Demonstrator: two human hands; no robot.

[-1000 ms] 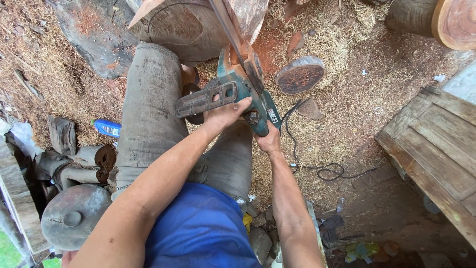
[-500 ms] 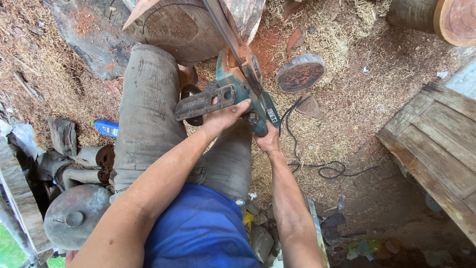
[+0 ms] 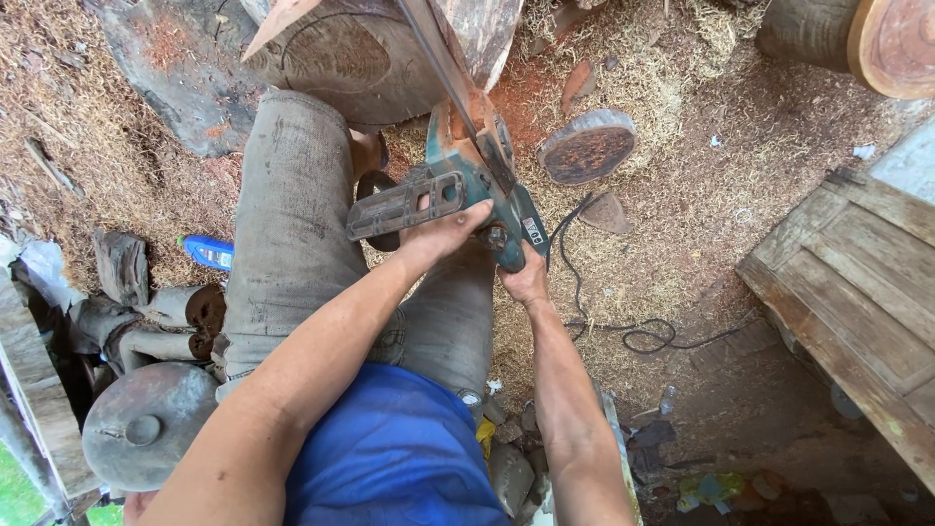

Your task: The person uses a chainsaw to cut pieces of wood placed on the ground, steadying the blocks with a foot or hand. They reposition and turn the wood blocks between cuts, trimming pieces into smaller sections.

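Blue shirt, dirty grey trousers, bare forearms

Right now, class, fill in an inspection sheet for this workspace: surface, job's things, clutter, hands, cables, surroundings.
Surface: dirt ground strewn with sawdust.
Job's things: teal electric chainsaw, its bar in a large log.
Clutter: cut wood disc, blue bottle, round metal lid.
Hands: left hand on the front handle; right hand on the rear grip.
Cables: black cord looped on the ground.
Surroundings: wooden panel, second log.

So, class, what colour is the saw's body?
Teal-green, in the head view: chainsaw.
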